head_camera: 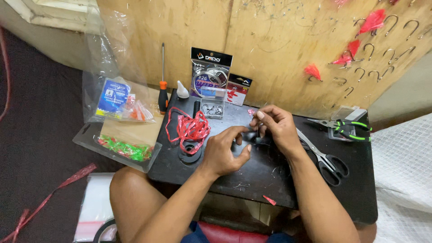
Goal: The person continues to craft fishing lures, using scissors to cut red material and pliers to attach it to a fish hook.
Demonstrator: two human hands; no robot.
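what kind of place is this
Likely a home fishing-tackle bench: bare hooks hang on a plywood board, some with red feathers, and packets of hooks, scissors and pliers lie on a black table.

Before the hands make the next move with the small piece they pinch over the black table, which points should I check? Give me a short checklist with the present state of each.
1. Left hand and right hand both at the small piece: ok, fingertips meet over the black table.
2. What the small piece is: cannot tell, fingers hide it.
3. Scissors within reach: ok, lying right beside the right wrist.
4. Red ribbon tangle close: ok, just beside the left hand.
5. Green-handled pliers free: ok, resting at the far right edge.
6. Loose hooks under the hands: cannot tell, too small to see.
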